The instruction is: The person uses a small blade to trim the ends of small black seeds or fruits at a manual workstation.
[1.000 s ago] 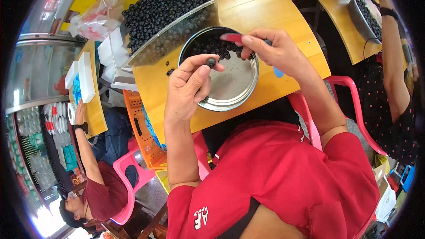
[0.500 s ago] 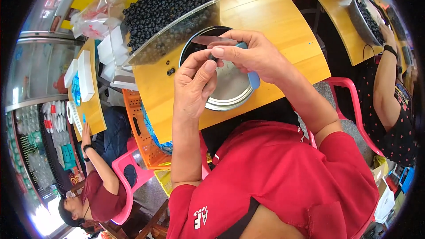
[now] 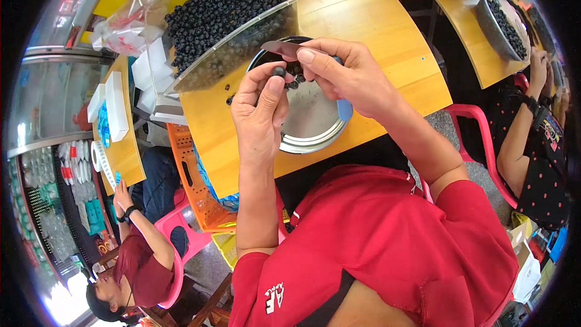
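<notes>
My left hand (image 3: 261, 100) pinches a small round black piece (image 3: 279, 71) between thumb and fingertips, above a round metal tin (image 3: 308, 143). In my right hand (image 3: 348, 72) is a knife (image 3: 278, 48), its blade pointing left just above the left fingertips. Part of the knife's blue handle (image 3: 345, 109) shows below that hand. The blade looks apart from the held piece. Several similar black pieces (image 3: 293, 82) lie inside the tin, partly hidden by my hands. What the pieces are exactly is too small to tell.
A clear plastic bin (image 3: 227, 42) heaped with black pieces stands at the far left of the wooden table (image 3: 375, 30). A few loose pieces (image 3: 229, 100) lie beside it. An orange crate (image 3: 192, 175) is left of the table. Other people sit at tables on both sides.
My hands have moved slightly apart, and the knife blade has tilted up away from the left fingers. The black piece now shows plainly in my left fingertips.
</notes>
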The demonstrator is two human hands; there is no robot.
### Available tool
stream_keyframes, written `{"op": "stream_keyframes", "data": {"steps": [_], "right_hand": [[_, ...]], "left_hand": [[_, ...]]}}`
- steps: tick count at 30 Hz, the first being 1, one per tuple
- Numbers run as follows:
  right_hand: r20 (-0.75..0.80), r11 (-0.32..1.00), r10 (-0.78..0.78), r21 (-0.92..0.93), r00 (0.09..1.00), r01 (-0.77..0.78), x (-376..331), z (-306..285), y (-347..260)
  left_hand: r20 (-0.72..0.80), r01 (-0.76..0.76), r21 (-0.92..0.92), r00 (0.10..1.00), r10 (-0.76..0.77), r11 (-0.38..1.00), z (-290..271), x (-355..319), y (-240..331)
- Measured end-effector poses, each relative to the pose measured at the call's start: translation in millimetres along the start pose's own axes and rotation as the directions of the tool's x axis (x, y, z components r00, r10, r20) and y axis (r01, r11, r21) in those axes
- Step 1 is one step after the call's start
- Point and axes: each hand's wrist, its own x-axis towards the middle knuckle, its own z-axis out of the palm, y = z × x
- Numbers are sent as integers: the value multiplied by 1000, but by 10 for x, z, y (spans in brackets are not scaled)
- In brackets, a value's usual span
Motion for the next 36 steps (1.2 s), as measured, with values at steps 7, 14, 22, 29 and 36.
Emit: {"op": "stream_keyframes", "data": {"steps": [7, 14, 22, 29, 36], "right_hand": [[92, 960, -155, -222, 984, 172, -24, 37, 10], [113, 949, -107, -284, 988, 136, -33, 11, -34], [122, 951, -150, -255, 981, 177, -26, -14, -21], [112, 988, -62, -132, 992, 77, -55, 41, -67], [65, 978, -125, -161, 990, 135, -42, 16, -3]], "left_hand": [[-10, -31, 34, 999, 31, 999, 13, -10, -31], [-8, -60, 121, 998, 62, 991, 0, -33, 1], [15, -42, -21, 999, 43, 999, 21, -19, -15], [27, -44, -84, 999, 46, 996, 29, 2, -47], [-11, -13, -295, 1000, 10, 955, 123, -35, -155]]}}
